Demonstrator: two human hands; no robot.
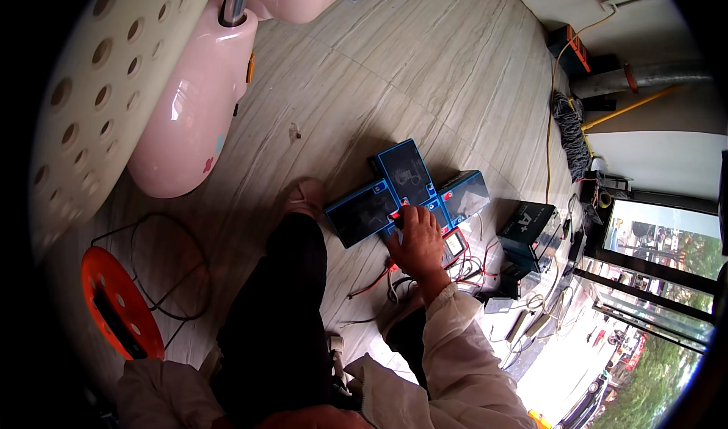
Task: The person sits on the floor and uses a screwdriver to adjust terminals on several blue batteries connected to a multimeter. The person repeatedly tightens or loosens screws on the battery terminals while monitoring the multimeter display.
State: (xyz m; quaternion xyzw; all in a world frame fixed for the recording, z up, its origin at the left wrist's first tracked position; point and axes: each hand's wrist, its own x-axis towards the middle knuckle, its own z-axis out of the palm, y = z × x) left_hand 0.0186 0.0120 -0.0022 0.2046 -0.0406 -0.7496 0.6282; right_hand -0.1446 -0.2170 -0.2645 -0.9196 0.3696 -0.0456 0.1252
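Several blue-edged black batteries (404, 169) lie grouped on the floor, with red terminals showing between them. My right hand (417, 243) reaches down over the middle of the group, its fingers bent onto the terminal area; what they grip is hidden. A red meter (454, 247) with a display lies just beside that hand, among red and black leads (478, 270). My left sleeve (167, 383) is at the lower left; what seems to be my left hand (311, 416) is cut off at the bottom edge, its fingers hidden.
A pink scooter body (178, 118) and perforated cream panel (98, 72) stand left, above an orange reel (117, 300) with cable. My shoe (302, 198) is left of the batteries. More batteries (531, 232), cords, a coiled rope (569, 133) and a glass doorway (652, 239) are right.
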